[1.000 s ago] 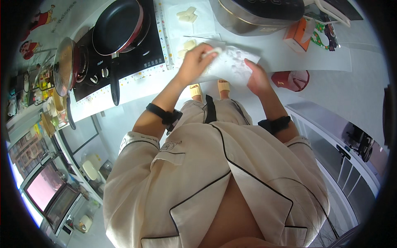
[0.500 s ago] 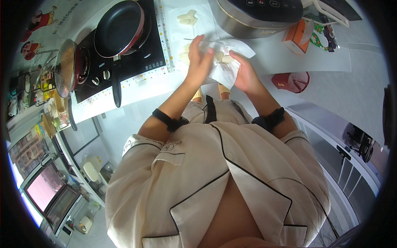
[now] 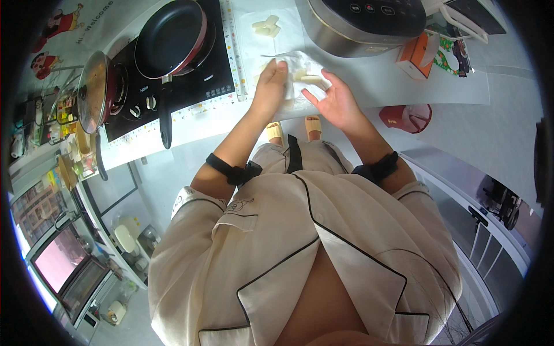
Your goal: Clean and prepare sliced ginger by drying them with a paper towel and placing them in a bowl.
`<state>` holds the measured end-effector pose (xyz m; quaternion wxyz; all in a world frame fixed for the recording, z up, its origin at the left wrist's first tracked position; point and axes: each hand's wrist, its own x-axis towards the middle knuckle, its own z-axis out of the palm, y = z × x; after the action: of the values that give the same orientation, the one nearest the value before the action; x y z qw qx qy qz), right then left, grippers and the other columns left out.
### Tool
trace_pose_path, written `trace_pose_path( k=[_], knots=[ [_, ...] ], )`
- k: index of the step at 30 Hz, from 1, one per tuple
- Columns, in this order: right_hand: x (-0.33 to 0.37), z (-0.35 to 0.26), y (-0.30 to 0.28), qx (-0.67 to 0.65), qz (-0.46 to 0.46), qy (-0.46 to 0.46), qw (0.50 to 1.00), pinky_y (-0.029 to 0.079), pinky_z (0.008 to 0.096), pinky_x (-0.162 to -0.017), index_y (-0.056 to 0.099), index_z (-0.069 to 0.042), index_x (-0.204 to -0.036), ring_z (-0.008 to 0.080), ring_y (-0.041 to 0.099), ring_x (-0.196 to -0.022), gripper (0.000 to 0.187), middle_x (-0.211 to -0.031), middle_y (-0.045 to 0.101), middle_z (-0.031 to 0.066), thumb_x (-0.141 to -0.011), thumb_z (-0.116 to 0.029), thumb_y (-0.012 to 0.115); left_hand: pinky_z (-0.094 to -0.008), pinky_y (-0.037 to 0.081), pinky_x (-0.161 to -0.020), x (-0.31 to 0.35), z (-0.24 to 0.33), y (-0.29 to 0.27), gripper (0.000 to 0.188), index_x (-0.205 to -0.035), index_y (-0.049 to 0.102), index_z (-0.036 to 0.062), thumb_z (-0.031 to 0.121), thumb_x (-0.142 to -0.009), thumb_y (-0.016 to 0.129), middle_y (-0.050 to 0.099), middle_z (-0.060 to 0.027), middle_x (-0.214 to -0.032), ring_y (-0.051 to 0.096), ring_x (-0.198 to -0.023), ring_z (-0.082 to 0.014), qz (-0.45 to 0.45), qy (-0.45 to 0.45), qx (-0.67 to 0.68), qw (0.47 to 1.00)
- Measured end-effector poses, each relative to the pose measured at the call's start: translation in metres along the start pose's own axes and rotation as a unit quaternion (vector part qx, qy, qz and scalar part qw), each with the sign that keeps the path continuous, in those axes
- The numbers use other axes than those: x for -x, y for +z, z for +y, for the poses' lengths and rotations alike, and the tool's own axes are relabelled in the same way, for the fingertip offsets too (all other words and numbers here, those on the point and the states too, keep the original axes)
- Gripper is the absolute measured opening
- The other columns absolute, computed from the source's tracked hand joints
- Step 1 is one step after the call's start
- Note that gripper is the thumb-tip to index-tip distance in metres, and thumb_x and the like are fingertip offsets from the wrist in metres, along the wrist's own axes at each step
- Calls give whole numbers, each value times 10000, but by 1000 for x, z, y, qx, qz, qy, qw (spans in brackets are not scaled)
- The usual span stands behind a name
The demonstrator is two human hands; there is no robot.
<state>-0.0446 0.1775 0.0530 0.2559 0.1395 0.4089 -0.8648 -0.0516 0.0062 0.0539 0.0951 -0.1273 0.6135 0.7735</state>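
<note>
Paper (image 3: 298,57), white and crumpled, bears pale slices (image 3: 312,79) at the near side of the bench (image 3: 375,83); right hand (image 3: 336,102) spreads open beside them, while left hand (image 3: 270,84) curls at the paper's left, its grip hard to tell.

A white counter (image 3: 369,83) stood above a pale floor (image 3: 294,126); crowded shelves (image 3: 37,202) lined the left, a white railing (image 3: 501,235) the right.

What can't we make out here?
All head view:
Pale flat slices in crumpled white paper: count hidden by folds.
Left hand: some fingertips hidden behind itself.
Rounded silver-black cooker: far side cut by top edge.
Dark-red round pan: contents unclear through glass lid.
</note>
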Motion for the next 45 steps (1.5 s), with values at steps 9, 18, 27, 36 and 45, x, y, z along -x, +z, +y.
trace_pose_path(
  k=[9,18,27,36,45],
  knots=[
    [12,-5,24,-26,-15,26,999,345,428,-1083,465,-42,-1342,229,502,-1243,463,-1329,545,90,-1017,-371,444,-455,406,-993,12,12,25,305,-1136,614,-15,161,-897,541,518,-242,-1236,523,-1123,-426,-40,336,-329,882],
    [12,-30,24,-315,-154,109,930,347,408,-1072,512,-65,-1261,228,504,-1229,438,-1269,573,68,-1027,-420,407,-533,331,-1103,-5,10,13,370,-1184,605,-15,124,-844,557,605,-163,-1258,463,-1295,-404,-170,435,-457,757],
    [13,-27,32,-142,-70,63,985,301,395,-1109,421,-66,-1390,217,437,-1296,490,-1382,501,60,-1051,-411,341,-602,93,-1142,8,-10,23,517,-1428,351,-36,265,-1007,360,260,-255,-1528,163,-1435,-492,-134,333,-481,800],
    [9,-28,28,-185,-80,112,973,338,418,-1104,444,-20,-1350,241,451,-1299,456,-1364,509,121,-1035,-347,404,-412,389,-1026,-9,4,10,431,-1268,526,-49,263,-1008,382,572,-203,-1275,521,-1202,-344,-184,254,-312,897],
    [-1,-12,19,-215,-38,172,961,364,452,-1111,489,-15,-1303,243,514,-1239,379,-1304,547,117,-1006,-250,509,-364,444,-962,-6,1,14,441,-1178,592,-11,315,-1002,353,591,-138,-1237,552,-1110,-246,-93,43,-74,992]
  ],
)
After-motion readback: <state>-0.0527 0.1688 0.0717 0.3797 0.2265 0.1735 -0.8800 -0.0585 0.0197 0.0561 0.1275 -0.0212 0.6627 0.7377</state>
